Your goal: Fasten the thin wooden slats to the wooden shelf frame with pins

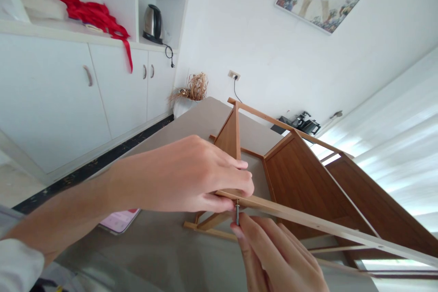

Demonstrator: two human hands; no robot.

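A wooden shelf unit (290, 210) with brown panels lies tilted across the grey table. My left hand (205, 173) is closed around the near end of its long rail, thumb beneath and fingers over the top. Just below that spot, my right hand (273, 251) pinches a small metal bolt (237, 214) between thumb and forefinger. The bolt stands roughly upright, its upper end at the rail's edge by a hole; how far it enters, if at all, I cannot tell. Part of the rail end is hidden behind my left fingers.
A phone (119, 220) lies on the grey table (164, 242) under my left forearm. Dried plants (195, 86) stand beyond the table's far edge. White cabinets (119, 86) at left hold a kettle (153, 23) and red cloth (92, 13). Black appliances (304, 123) sit behind the shelf unit.
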